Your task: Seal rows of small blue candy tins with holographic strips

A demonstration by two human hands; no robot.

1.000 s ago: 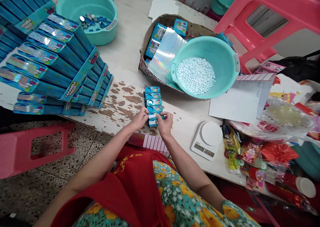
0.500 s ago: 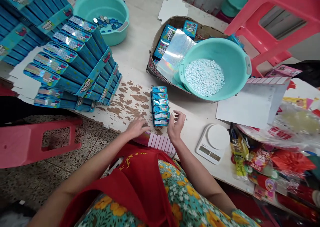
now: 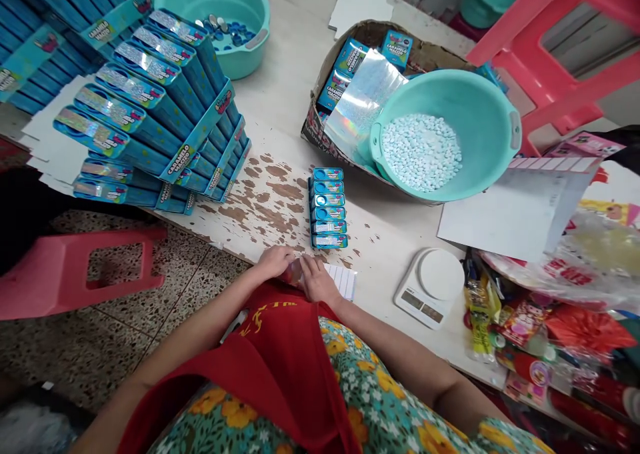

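Note:
A row of small blue candy tins point(image 3: 329, 209) stands on the worn white table in front of me. The nearest two have shiny silver strips across their tops; the others show round recesses. Below the row, at the table's front edge, lies a sheet of shiny label strips point(image 3: 344, 281). My left hand point(image 3: 276, 262) is closed at the sheet's left end, its fingertips pinched together. My right hand point(image 3: 318, 281) lies across the sheet, with fingers bent down onto it beside the left fingertips. Whatever is between the fingertips is too small to make out.
Stacked blue candy display boxes point(image 3: 150, 107) fill the left. A teal basin point(image 3: 220, 47) of small discs stands behind. A teal basin point(image 3: 485, 134) of white candies rests on a cardboard box point(image 3: 311, 117). To the right are a white scale point(image 3: 430, 287) and cluttered packaging point(image 3: 570, 321).
My right hand has left the tin row's near right corner and come down left onto the label sheet. My left hand has moved slightly right, close to it. The view has shifted slightly.

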